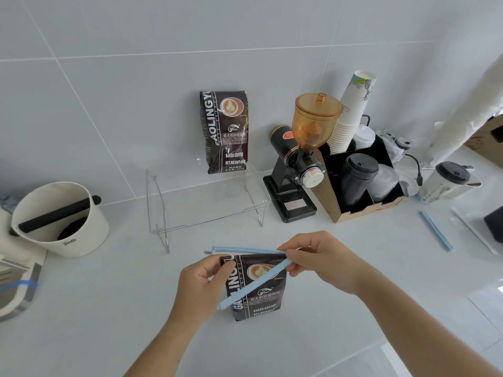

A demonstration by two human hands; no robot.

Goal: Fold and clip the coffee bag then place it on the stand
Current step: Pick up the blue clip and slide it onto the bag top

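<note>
A dark brown coffee bag (258, 292) stands upright on the white counter in front of me. My left hand (201, 284) grips its top left corner. My right hand (321, 262) pinches the hinge end of a light blue bag clip (253, 285) at the bag's top right corner. The clip is spread open: one arm runs behind the bag's top edge, the other slants down across the bag's front. A clear acrylic stand (206, 205) sits behind, against the wall, with a second coffee bag (224, 131) upright on its right side.
A white knock box (62, 221) stands at the left. A black coffee grinder (299, 164) with an amber hopper is right of the stand, then a cardboard organizer (362, 183) with cups and lids. Another blue clip (435, 229) lies at the right.
</note>
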